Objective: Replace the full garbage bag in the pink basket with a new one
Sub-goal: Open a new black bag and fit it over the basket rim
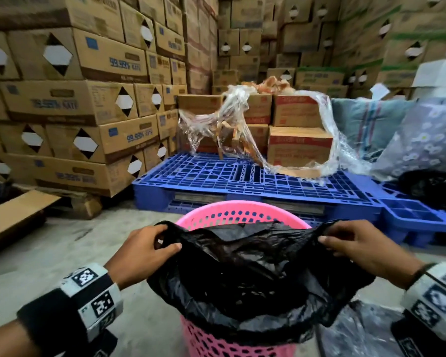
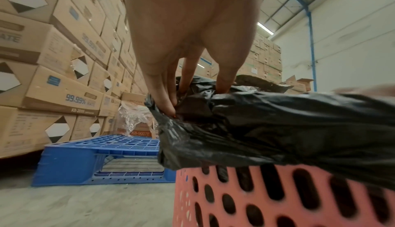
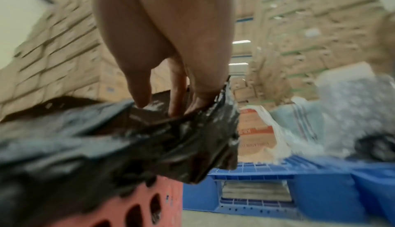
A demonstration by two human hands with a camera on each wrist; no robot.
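Left hand [image 1: 142,249]: pinching the thin black plastic garbage bag [image 1: 242,274] rim.
Right hand [image 1: 358,247]: pinching the opposite rim.
Bag: over round perforated pink plastic basket [image 1: 232,343].

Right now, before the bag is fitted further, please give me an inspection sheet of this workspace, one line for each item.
Surface: grey concrete floor; the pink basket stands on it.
Job's things: black garbage bag held stretched over the basket; its near edge hangs over the near rim, the far rim is uncovered.
Clutter: crumpled clear plastic wrap on the blue pallet; flat cardboard on the floor.
Hands: left hand and right hand each grip a bag edge with curled fingers.
Cables: nothing seen.
Surroundings: stacked cardboard boxes behind and at left; patterned fabric bundle at right.
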